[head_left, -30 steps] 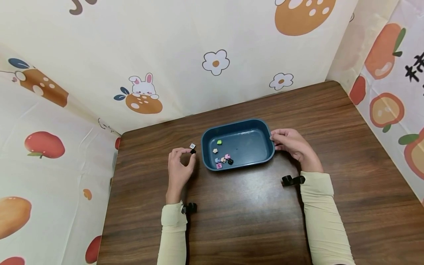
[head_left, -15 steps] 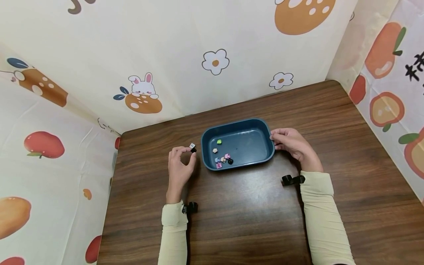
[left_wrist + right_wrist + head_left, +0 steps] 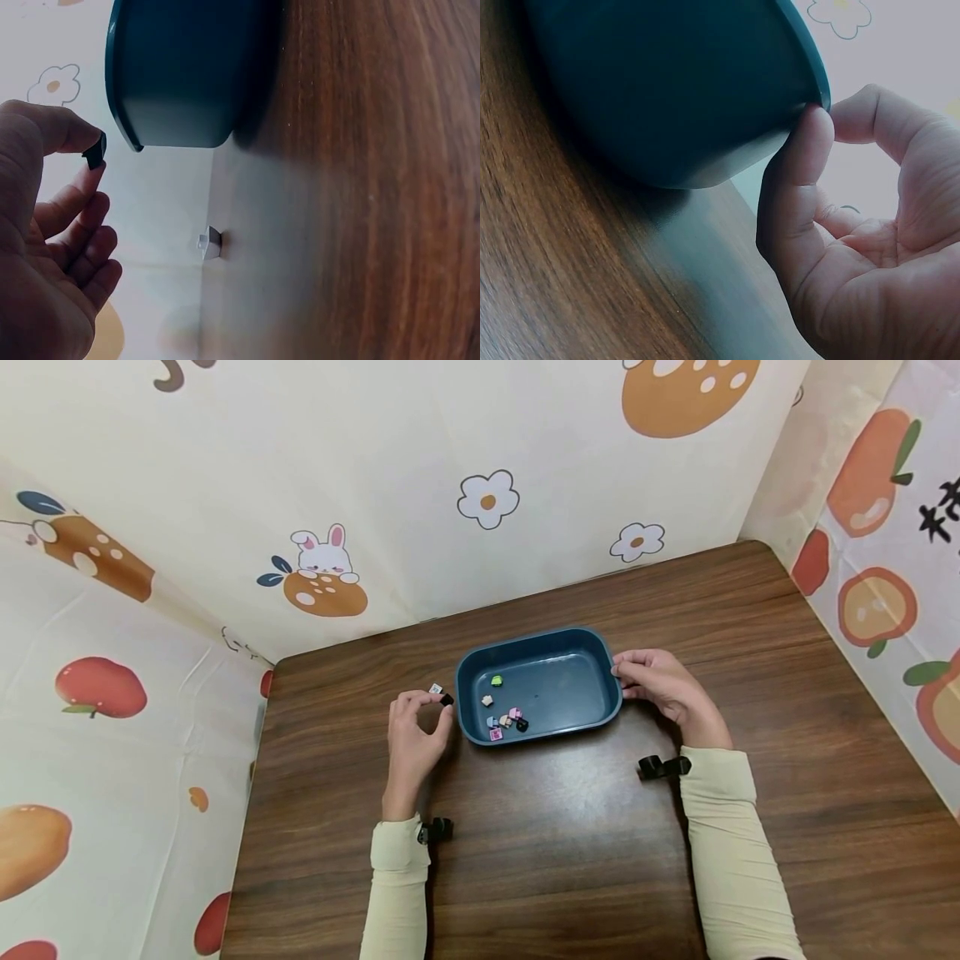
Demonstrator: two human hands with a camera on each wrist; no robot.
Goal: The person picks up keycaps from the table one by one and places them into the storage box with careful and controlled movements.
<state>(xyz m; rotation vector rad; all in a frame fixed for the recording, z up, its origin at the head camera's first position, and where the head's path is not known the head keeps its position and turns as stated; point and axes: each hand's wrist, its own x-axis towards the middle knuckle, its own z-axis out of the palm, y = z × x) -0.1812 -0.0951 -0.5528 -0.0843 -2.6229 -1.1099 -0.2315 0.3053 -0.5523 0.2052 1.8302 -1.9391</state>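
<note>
My left hand point(image 3: 414, 739) pinches a small black keycap point(image 3: 95, 150) between thumb and index finger, just outside the left end of a dark blue plastic bin point(image 3: 555, 731). In the left wrist view, the other fingers are loosely curled below it. A white keycap point(image 3: 436, 689) sits on the table behind the left fingertips; the left wrist view shows its tapered side. My right hand point(image 3: 663, 689) grips the bin's right end by the rim, thumb and index finger meeting there. Several small pieces lie in the bin's left half, among them a green one point(image 3: 497, 681) and a pink one point(image 3: 496, 735).
The bin stands on a brown wood-grain table point(image 3: 562, 860). A patterned curtain point(image 3: 420, 485) hangs along the table's back edge, with more at both sides. Black wrist cameras point(image 3: 662, 767) sit at both cuffs.
My left hand has moved slightly right toward the bin with the black keycap, away from the white keycap. The right hand and the bin have stayed in place.
</note>
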